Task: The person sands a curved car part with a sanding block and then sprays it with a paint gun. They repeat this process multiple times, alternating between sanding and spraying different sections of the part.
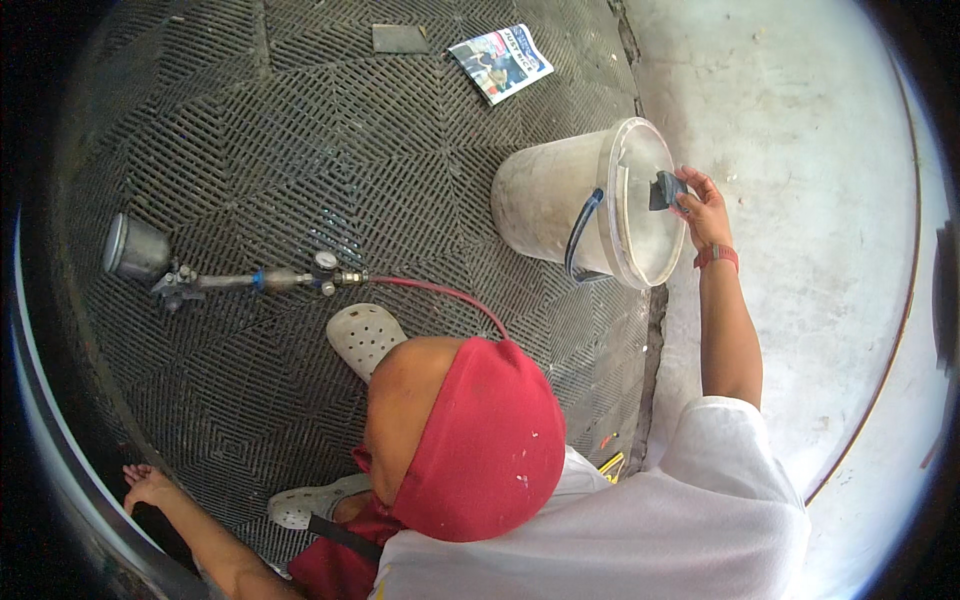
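Co-worker's right hand [704,208]: fingers pinching dark-grey folded sheet [664,192] at mouth of round white plastic bucket [550,185] | Co-worker's left hand [148,487]: loosely curled, hold unclear | Wearer's fingers: outside view, cannot tell

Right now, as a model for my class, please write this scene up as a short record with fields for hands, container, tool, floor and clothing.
Right hand: holds a small dark sheet at the mouth of the bucket
Left hand: beside a dark curved surface; contact unclear
Container: the bucket, whitish, with a blue handle
Tool: spray gun with grey cup, round gauge and red hose
Floor: dark ridged mat, bearing a folded printed paper and flat grey piece
Clothing: red cap, white shirt, pale clogs, red wristband
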### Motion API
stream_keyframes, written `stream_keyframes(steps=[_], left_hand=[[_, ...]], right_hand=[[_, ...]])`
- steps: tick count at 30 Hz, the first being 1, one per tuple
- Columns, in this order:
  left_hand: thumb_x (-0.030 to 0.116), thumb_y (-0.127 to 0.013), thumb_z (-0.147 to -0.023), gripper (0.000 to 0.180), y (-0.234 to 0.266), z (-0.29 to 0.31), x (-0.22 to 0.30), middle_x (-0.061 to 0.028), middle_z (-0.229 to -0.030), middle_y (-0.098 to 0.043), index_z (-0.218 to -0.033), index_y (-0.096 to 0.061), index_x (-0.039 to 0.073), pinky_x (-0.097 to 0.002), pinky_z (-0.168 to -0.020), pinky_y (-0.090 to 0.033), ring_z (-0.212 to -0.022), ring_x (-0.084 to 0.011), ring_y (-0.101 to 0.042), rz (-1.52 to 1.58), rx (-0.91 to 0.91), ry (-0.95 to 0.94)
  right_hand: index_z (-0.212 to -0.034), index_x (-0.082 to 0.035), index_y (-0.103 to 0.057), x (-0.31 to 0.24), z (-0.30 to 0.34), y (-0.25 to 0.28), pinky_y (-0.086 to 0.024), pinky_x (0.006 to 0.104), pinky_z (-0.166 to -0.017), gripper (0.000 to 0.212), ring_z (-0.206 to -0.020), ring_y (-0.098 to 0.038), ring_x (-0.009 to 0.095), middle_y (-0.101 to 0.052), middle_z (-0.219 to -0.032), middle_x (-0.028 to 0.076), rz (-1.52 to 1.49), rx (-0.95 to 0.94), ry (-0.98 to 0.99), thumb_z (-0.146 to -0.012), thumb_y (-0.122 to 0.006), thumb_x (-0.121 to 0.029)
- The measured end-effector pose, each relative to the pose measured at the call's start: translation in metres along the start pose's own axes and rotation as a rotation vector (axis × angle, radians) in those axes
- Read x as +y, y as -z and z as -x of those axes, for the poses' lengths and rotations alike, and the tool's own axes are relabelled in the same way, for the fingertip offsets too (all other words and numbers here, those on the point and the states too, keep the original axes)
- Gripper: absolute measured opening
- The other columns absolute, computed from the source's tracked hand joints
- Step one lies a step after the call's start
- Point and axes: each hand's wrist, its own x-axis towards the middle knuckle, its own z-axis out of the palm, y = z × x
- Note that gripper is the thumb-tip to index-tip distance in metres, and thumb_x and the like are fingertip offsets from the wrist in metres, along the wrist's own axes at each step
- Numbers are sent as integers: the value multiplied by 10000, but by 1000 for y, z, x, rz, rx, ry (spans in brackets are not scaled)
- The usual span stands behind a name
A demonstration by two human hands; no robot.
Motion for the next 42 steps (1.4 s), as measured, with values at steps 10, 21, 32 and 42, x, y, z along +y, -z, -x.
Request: stream_keyframes(steps=[10,21,32,42], left_hand=[[1001,-88,-775,1306,-2,12,-3,-114,-1389,-644,-1540,-392,-14,-289,-744,-439,-837,-188,-530,8,-21,20],[851,-146,-944,1078,-17,89,25,-264,-1596,-385,-1538,-398,-13,-608,-1240,-167,-1504,-433,-309,67,-99,117],[701,-691,-883,814,-22,96,10,-118,-1055,-690,-1136,-609,-69,-492,-900,-498,-946,-252,-592,235,184,37],[509,-760,-925,555,15,91,25,-85,-1025,-680,-1064,-623,-11,-385,-821,-516,-854,-189,-590,161,193,-11]], right_hand=[[-1422,-33,-525,-8,0,-8,-605,316,-866,528,-1058,-675,158,-678,-1255,107,-84,-169,-36,-923,-594,126],[-1535,-114,-465,-35,1,18,-472,383,-1083,608,-1288,-597,257,-598,-1414,170,111,-90,-4,-969,-674,-193],[-1448,-27,-516,-178,80,-272,-328,374,-1173,568,-1352,-487,234,-533,-1446,103,487,-1014,479,-930,-710,-153],[-1314,-92,-585,-147,416,-675,-655,312,-629,383,-844,-724,233,-632,-1163,153,289,-1763,668,-936,-605,-30]])
